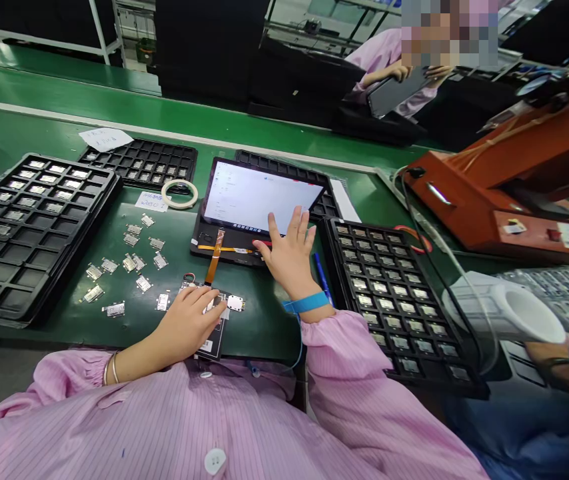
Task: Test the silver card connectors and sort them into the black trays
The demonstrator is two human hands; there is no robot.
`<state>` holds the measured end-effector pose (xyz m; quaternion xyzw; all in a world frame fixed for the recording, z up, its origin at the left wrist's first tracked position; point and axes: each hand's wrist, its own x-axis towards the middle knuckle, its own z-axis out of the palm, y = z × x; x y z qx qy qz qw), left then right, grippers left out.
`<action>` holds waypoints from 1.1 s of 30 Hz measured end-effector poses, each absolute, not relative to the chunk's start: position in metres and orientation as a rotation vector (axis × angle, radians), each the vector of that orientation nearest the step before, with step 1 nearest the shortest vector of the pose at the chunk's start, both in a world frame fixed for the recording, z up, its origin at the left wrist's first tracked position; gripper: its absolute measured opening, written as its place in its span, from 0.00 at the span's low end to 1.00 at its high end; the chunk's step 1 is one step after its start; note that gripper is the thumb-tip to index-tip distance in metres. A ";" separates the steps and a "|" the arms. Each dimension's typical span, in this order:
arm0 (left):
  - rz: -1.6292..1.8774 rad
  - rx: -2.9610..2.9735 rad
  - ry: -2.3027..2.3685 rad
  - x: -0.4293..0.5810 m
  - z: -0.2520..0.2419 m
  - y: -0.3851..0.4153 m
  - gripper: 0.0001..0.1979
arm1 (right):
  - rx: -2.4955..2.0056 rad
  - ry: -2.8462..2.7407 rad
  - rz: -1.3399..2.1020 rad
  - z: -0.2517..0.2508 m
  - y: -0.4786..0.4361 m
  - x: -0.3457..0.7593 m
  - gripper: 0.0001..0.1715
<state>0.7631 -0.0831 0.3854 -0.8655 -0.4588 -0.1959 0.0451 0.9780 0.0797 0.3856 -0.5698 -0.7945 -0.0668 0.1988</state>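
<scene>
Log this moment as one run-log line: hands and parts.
right hand: fingers on tablet lower screen edge | left hand: over dark circuit board | amber ribbon cable: runs from tablet toward left hand

Right hand on tablet screen, left hand on circuit board

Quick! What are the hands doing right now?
Left hand: curled over a black module, grip unclear.
Right hand: open, resting on the tablet screen.
</scene>
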 end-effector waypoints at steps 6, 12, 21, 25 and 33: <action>-0.613 -2.655 -1.418 0.762 0.383 -0.083 0.13 | -1.638 -2.203 -0.190 0.388 0.082 0.976 0.41; -0.625 -2.664 -1.415 0.762 0.384 -0.082 0.13 | -1.583 -2.148 -0.072 0.403 0.064 0.975 0.41; -0.642 -2.711 -1.472 0.760 0.385 -0.082 0.15 | -1.254 -2.028 0.649 0.382 -0.046 0.976 0.18; -0.635 -2.704 -1.487 0.759 0.382 -0.084 0.15 | -1.322 -1.889 0.637 0.362 -0.066 0.975 0.14; -0.490 -2.683 -1.505 0.775 0.398 -0.079 0.17 | -1.383 -1.918 0.489 0.354 -0.076 0.972 0.17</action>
